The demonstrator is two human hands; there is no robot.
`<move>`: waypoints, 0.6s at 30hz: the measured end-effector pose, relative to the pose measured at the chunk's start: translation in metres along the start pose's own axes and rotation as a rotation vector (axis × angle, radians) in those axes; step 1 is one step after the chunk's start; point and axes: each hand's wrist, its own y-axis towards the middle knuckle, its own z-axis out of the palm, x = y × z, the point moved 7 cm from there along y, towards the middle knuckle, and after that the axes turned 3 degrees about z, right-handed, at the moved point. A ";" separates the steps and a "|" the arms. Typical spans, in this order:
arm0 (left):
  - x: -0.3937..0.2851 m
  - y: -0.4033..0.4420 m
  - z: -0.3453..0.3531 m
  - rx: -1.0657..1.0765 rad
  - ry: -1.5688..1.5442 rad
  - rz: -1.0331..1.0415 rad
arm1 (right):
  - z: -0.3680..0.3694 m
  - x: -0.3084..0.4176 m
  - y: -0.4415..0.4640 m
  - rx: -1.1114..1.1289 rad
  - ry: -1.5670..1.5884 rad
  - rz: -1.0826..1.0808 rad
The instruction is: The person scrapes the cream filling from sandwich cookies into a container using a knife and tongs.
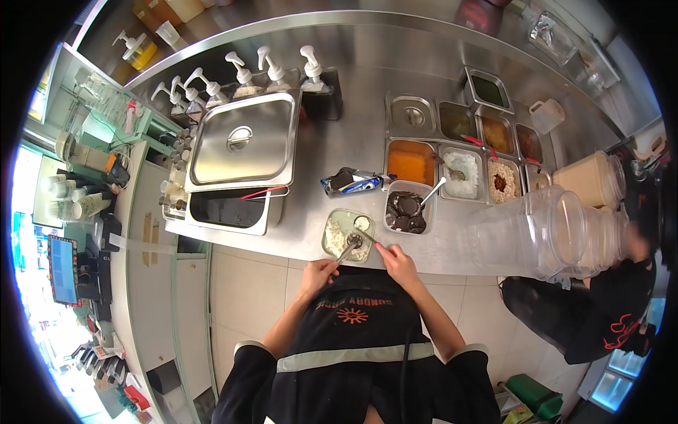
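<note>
Near the counter's front edge sits a pale green square container [332,237] holding a white crumbly substance. My left hand [320,274] is closed around the handle of a metal spoon [353,242], whose bowl is in the container. My right hand [397,264] grips a second utensil [363,224] with a red handle; its round end, carrying something white, is over the container's upper right part. Just right stands a clear tub of dark round cookies [407,205] with a white-handled spoon. Behind lies an opened blue and black packet [351,182].
Metal pans with orange filling [412,164] and white filling [462,174] stand at the right. Large clear jars [526,230] line the right edge. A lidded steel pan [244,138] and pump bottles [272,67] are at the left. A co-worker [593,307] is at the far right.
</note>
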 end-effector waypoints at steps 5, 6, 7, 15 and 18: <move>-0.002 0.002 -0.003 0.002 0.019 0.037 | -0.003 0.004 0.002 0.001 0.043 -0.039; -0.001 0.002 -0.003 -0.003 0.010 0.035 | -0.005 -0.001 0.003 -0.018 0.051 -0.010; -0.001 0.002 -0.005 -0.011 0.001 0.032 | -0.004 -0.005 0.002 -0.036 0.062 0.017; -0.004 0.002 -0.006 -0.014 0.023 0.036 | 0.001 -0.008 -0.002 -0.018 0.084 0.072; 0.003 0.005 -0.008 -0.010 -0.023 0.046 | -0.008 -0.007 -0.002 -0.042 0.253 0.094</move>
